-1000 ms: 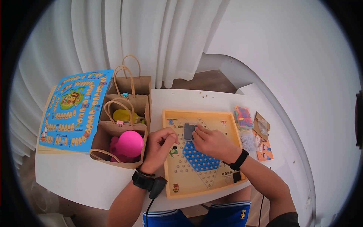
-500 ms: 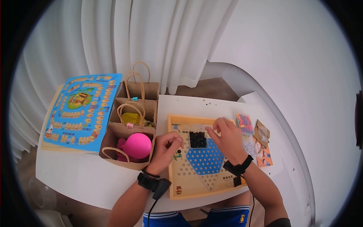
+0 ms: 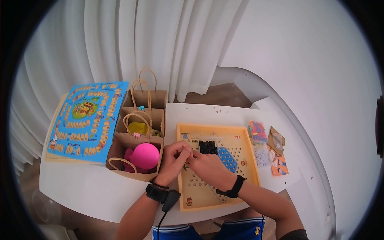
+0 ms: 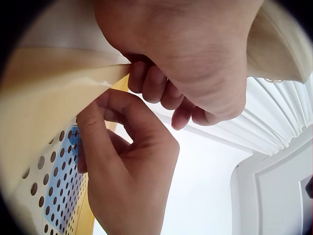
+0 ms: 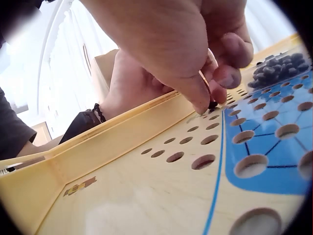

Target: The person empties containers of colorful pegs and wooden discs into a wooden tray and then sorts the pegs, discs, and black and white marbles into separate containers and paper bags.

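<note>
My right hand (image 3: 212, 166) reaches across the left part of a wooden game tray (image 3: 253, 160). In the right wrist view, its thumb and fingertips pinch a small black game piece (image 5: 212, 105) low over the pegboard holes. Beside it, my left hand (image 3: 172, 160) stays at the tray's left rim with fingers loosely curled and nothing in them; the left wrist view shows those fingers (image 4: 154, 83) just above the right hand. A clear box of black pieces (image 3: 208, 147) sits on the board, its pieces uncovered. Its blue hexagon field (image 3: 229, 161) is partly hidden by the right hand.
Brown paper bags (image 3: 136, 171) stand left of the tray, the front one holding a pink round object (image 3: 145, 156). Farther left lies a blue game board (image 3: 102, 142). To the right are a box of colourful pieces (image 3: 258, 131) and an orange card (image 3: 279, 166).
The grey cover seen over the black pieces no longer hides them. My right hand has lifted away from the box, then come left and down beside my left hand, which stayed at the rim.
</note>
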The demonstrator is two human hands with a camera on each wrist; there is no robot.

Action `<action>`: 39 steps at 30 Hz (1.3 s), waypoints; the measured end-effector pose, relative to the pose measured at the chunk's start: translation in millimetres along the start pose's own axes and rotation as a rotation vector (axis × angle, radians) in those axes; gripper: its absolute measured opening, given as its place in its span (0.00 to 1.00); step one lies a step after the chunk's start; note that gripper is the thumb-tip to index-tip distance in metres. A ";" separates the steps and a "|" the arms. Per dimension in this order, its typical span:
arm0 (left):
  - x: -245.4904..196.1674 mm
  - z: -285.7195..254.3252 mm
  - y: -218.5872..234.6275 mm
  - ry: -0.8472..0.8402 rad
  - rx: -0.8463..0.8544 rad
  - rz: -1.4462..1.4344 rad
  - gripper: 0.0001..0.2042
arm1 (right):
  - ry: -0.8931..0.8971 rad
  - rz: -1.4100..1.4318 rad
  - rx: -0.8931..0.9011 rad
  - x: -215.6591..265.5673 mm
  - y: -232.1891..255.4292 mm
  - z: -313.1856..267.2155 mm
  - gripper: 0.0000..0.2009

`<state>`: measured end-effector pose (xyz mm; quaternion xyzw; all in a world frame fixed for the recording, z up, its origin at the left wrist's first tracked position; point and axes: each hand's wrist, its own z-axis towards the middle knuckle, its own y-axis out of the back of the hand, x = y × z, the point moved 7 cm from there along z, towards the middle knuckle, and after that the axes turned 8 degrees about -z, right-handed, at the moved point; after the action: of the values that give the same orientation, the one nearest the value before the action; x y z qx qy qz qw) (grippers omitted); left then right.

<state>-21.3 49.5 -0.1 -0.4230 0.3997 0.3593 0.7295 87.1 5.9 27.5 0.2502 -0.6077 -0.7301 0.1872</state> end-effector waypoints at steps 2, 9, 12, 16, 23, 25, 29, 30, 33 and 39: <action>-2.5 -0.9 -1.0 0.010 0.008 -0.006 0.11 | -0.001 0.087 -0.006 -0.3 -1.7 0.9 0.11; -3.0 -0.5 -1.4 -0.008 0.010 0.030 0.11 | -0.054 0.179 0.069 -3.8 0.5 -5.7 0.09; -4.9 -0.6 -2.1 -0.032 -0.001 -0.003 0.11 | -0.055 0.316 0.053 -15.2 5.8 -16.3 0.07; -3.8 -1.5 -1.8 0.002 -0.001 0.018 0.11 | -0.198 0.397 -0.115 -48.1 33.0 -22.8 0.05; -3.3 -1.9 -0.9 0.018 -0.006 0.045 0.10 | -0.303 0.355 -0.372 -65.4 81.6 -34.5 0.06; -5.4 -2.2 -2.3 0.024 -0.007 0.031 0.10 | -0.274 0.294 -0.449 -63.3 86.8 -28.7 0.06; -3.5 -1.6 -1.4 0.016 -0.008 0.013 0.10 | -0.212 0.239 -0.242 -77.8 45.8 -29.7 0.09; -1.7 -1.7 -0.5 0.033 -0.001 0.019 0.10 | -0.217 0.233 -0.247 -79.6 42.7 -32.0 0.09; -0.8 -1.9 0.2 0.039 0.018 0.045 0.10 | -0.233 0.285 -0.121 -76.8 28.4 -34.2 0.09; -3.7 -2.2 0.2 0.036 0.004 0.059 0.10 | -0.178 0.272 -0.163 -77.9 16.6 -37.9 0.10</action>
<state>-23.7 46.9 2.4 -0.4161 0.4259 0.3721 0.7120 171.8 17.7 49.4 0.0843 -0.5887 -0.7642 0.2495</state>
